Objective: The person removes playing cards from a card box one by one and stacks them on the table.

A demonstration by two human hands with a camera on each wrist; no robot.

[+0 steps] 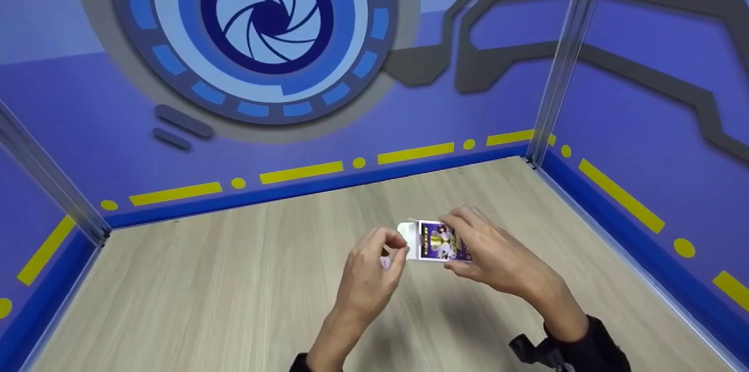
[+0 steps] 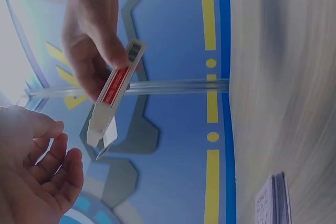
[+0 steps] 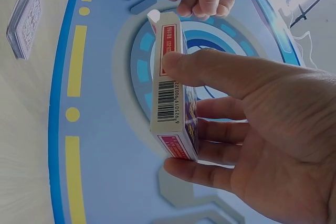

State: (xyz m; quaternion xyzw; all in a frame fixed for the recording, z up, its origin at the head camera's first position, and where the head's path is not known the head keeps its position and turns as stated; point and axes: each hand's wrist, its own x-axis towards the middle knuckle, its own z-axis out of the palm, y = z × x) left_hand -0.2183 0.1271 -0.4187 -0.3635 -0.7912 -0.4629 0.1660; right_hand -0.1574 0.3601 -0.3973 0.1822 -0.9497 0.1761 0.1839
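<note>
A small purple-and-white card box (image 1: 436,241) is held above the table by my right hand (image 1: 497,249), thumb on one narrow side and fingers on the other. Its end flap (image 1: 408,237) stands out toward my left hand (image 1: 368,267). In the right wrist view the barcode side of the box (image 3: 168,93) faces the camera. My left fingers are loosely bent beside the flap; in the left wrist view they hold nothing and are apart from the box (image 2: 113,90). A deck of playing cards (image 2: 273,200) lies on the table, mostly hidden behind my left hand in the head view.
The pale wood-grain table (image 1: 234,290) is bounded by blue printed panels (image 1: 327,167) at the back and both sides. Metal corner posts (image 1: 564,62) join the panels. A dark wrist device (image 1: 535,351) sits at my right sleeve.
</note>
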